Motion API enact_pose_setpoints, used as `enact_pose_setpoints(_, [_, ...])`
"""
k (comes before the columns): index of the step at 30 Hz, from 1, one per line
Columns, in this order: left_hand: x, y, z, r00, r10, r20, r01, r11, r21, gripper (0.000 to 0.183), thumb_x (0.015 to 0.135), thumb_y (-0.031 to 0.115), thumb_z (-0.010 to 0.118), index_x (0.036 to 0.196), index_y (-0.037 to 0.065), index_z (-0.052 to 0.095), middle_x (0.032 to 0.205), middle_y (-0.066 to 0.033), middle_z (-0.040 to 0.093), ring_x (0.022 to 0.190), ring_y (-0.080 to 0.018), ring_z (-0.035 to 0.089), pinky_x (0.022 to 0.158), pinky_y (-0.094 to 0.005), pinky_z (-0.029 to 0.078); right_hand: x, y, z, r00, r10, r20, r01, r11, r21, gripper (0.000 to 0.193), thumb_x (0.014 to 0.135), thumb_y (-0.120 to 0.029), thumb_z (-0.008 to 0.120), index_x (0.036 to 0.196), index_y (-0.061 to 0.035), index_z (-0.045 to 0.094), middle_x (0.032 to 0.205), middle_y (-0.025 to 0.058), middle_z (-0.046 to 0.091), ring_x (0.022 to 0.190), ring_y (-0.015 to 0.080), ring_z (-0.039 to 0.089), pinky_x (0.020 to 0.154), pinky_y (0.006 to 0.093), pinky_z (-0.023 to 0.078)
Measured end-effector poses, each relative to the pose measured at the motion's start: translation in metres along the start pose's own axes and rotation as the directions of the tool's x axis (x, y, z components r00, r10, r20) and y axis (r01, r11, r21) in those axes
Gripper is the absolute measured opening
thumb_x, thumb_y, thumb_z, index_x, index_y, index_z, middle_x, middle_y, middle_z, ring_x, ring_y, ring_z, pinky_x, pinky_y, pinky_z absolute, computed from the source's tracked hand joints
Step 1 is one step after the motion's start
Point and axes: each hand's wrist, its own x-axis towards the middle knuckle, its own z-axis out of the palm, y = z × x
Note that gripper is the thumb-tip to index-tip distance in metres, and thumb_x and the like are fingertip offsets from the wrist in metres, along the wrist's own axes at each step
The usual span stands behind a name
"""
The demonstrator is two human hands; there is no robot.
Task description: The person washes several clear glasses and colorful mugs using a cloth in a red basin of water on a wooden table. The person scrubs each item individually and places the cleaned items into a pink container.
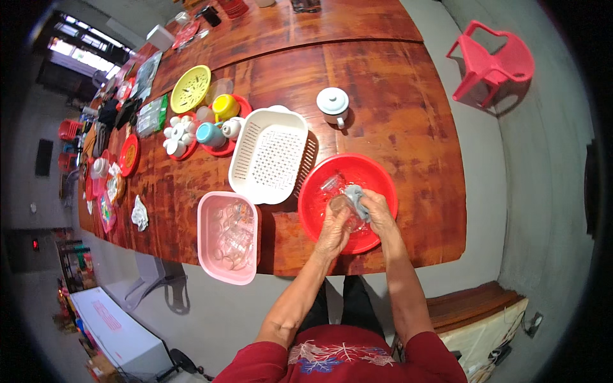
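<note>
Over a red basin (391, 182), my left hand (334, 231) is closed around a clear drinking glass (340, 204). My right hand (380, 214) grips a grey-blue cloth (355, 195), which is bunched against the glass. Another clear glass (331, 184) lies inside the basin, beyond my hands. Left of the basin sits a white slotted basket (271, 163) with a bare bottom. A pink tub (203, 230) at the table's near edge holds several clear glasses (235, 239).
A white lidded mug (333, 105) stands behind the basin. Farther left are a yellow colander (191, 89), a blue cup (209, 134), small white cups (179, 134) and a red plate (129, 155). A pink chair (495, 64) stands right of the wooden table (383, 70).
</note>
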Motion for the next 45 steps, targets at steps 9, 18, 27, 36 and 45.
enact_pose_setpoints(9, [0.014,-0.018,-0.001,0.989,0.099,-0.109,-0.125,0.955,-0.268,0.038,0.085,0.025,0.062,0.118,0.015,0.045,0.108,0.0007,0.055,0.102,-0.0132,0.051,0.090,-0.0319,0.042,-0.005,0.044,-0.021,0.979,0.052,0.196,-0.186,0.623,0.760,0.028,0.091,-0.019,0.043,0.107,-0.0020,0.057,0.094,0.0106,0.064,0.086,0.0207,0.063,0.076,0.0359,0.052])
enact_pose_setpoints(18, [0.013,-0.002,0.002,0.882,0.470,-0.029,-0.232,0.486,0.843,0.052,0.079,0.030,0.067,0.122,0.013,0.044,0.120,-0.0081,0.048,0.114,-0.0247,0.042,0.096,-0.0390,0.036,-0.037,0.056,0.026,0.978,0.015,-0.210,0.036,0.972,0.233,0.023,0.089,-0.002,0.043,0.110,0.0027,0.051,0.100,0.0077,0.059,0.090,0.0151,0.057,0.079,0.0297,0.048])
enact_pose_setpoints(27, [-0.036,0.068,-0.032,0.692,0.692,0.206,-0.306,0.023,0.952,0.058,0.066,0.018,0.076,0.117,0.011,0.049,0.118,-0.0145,0.038,0.111,-0.0317,0.040,0.094,-0.0419,0.035,-0.019,0.103,-0.012,0.949,-0.180,-0.259,-0.075,0.668,-0.740,0.016,0.080,-0.003,0.047,0.091,0.0022,0.056,0.083,0.0158,0.057,0.079,0.0279,0.057,0.073,0.0374,0.046])
enact_pose_setpoints(36, [-0.066,0.177,-0.166,0.642,0.731,-0.232,0.253,0.084,0.964,0.050,0.078,0.037,0.065,0.111,0.002,0.050,0.107,-0.0175,0.055,0.095,-0.0347,0.052,0.081,-0.0434,0.041,-0.029,0.119,-0.005,0.952,-0.231,-0.202,-0.044,0.548,-0.835,0.025,0.076,-0.006,0.047,0.098,0.0010,0.058,0.086,0.0205,0.057,0.087,0.0363,0.056,0.078,0.0420,0.044])
enact_pose_setpoints(45, [-0.055,0.178,-0.207,0.816,0.502,-0.286,0.435,-0.207,0.877,0.058,0.079,0.035,0.063,0.125,0.007,0.042,0.120,-0.0209,0.051,0.109,-0.0371,0.049,0.088,-0.0542,0.034,-0.025,0.123,-0.007,0.925,-0.306,-0.224,-0.042,0.505,-0.862,0.023,0.077,-0.010,0.047,0.095,0.0005,0.058,0.087,0.0216,0.057,0.086,0.0377,0.056,0.077,0.0448,0.043])
